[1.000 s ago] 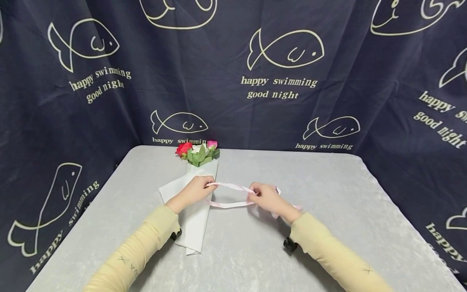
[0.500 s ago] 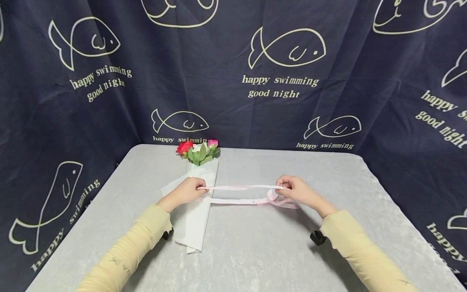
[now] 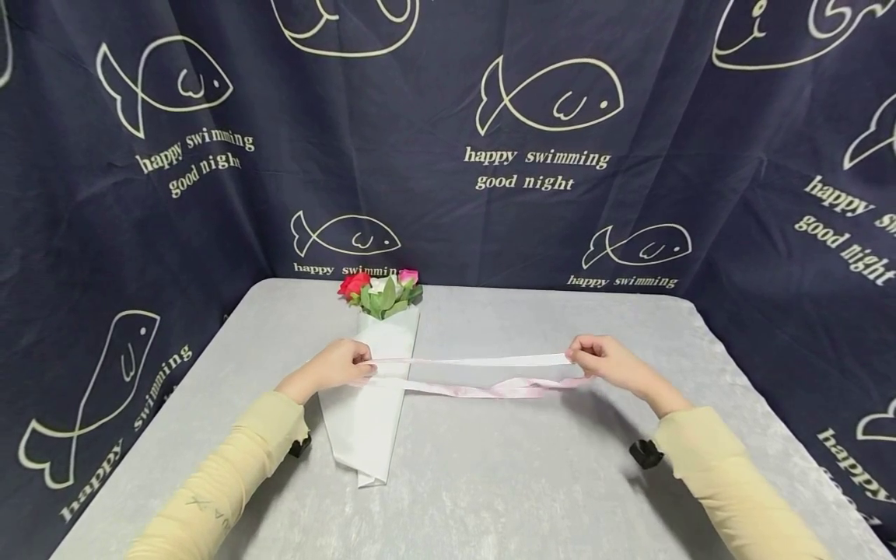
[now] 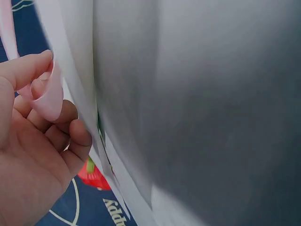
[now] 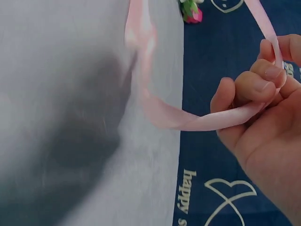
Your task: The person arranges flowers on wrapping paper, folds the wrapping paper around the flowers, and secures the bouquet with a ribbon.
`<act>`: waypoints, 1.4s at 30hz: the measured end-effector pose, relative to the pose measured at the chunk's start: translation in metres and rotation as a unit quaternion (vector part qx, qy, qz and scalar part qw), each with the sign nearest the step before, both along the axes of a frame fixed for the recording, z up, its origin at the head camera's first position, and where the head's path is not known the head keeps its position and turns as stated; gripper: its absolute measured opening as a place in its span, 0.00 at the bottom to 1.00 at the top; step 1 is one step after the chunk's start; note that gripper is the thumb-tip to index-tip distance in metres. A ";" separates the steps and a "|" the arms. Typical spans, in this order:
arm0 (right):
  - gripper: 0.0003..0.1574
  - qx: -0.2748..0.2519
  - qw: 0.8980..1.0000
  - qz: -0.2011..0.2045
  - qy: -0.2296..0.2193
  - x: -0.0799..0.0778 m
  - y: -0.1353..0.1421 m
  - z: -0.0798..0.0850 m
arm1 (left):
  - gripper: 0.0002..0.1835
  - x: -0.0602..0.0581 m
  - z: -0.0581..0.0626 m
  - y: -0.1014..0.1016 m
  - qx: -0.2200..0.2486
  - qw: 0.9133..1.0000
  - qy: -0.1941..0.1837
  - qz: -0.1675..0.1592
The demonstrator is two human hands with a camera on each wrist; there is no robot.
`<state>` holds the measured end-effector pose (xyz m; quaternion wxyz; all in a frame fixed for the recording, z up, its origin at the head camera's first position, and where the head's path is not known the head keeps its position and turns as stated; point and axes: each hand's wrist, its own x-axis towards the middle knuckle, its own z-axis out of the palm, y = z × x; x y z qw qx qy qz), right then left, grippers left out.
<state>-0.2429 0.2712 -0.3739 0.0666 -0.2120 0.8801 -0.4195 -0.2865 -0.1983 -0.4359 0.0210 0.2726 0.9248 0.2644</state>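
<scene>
A pink satin ribbon point(image 3: 490, 360) stretches between both hands, its upper strand taut and a second, looser strand hanging below. My left hand point(image 3: 336, 365) pinches one end over the wrapped bouquet; in the left wrist view the ribbon point(image 4: 49, 101) loops around the fingers. My right hand point(image 3: 607, 362) pinches the other end well off to the right, and in the right wrist view the ribbon point(image 5: 202, 120) curves out from the curled fingers. White wrapping paper point(image 3: 364, 428) encloses the bouquet, with a red rose point(image 3: 354, 285), a white flower and a pink flower point(image 3: 408, 276) at its top.
The bouquet lies left of centre on a grey cloth-covered table point(image 3: 490, 482). Dark blue curtains point(image 3: 434, 101) with fish drawings stand behind and along both sides. A black strap device point(image 3: 645, 453) sits at the right wrist.
My right hand has moved far to the right, drawing the ribbon out longer and straighter. My left hand has shifted slightly left. The ribbon's bunched part near the right hand has unrolled.
</scene>
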 end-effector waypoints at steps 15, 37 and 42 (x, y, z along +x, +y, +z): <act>0.05 0.082 0.991 -0.072 0.075 -0.006 0.060 -0.006 | 0.12 0.001 0.001 -0.034 -0.007 1.000 -0.001 0.020; 0.05 0.136 0.982 -0.064 0.114 0.004 0.108 -0.021 | 0.06 0.011 0.004 -0.091 -0.121 0.986 0.085 0.078; 0.04 0.146 0.982 -0.044 0.113 0.005 0.119 -0.023 | 0.04 0.018 0.009 -0.102 -0.143 0.980 0.089 0.103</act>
